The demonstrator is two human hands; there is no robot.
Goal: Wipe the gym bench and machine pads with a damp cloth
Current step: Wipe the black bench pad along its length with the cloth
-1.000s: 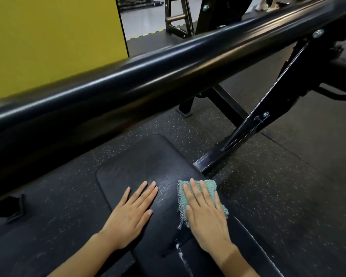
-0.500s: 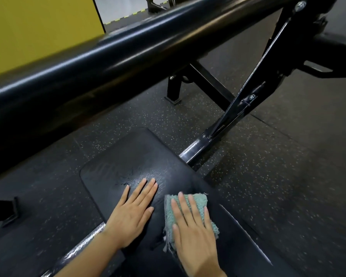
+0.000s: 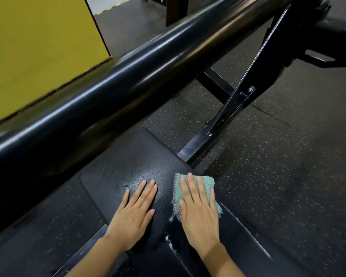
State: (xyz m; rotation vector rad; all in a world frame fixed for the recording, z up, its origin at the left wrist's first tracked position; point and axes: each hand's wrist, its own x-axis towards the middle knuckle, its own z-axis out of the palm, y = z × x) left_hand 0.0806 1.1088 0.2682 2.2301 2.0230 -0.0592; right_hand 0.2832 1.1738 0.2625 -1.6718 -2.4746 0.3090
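flat right hand (image 3: pixel 200 214) presses cloth (image 3: pixel 207 181) on bench pad (image 3: pixel 128 156)

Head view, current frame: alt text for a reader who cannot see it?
A person's right hand presses a green cloth flat on a black bench pad near its right edge, while the left hand rests flat beside it. A thick black bar crosses diagonally above speckled dark floor.
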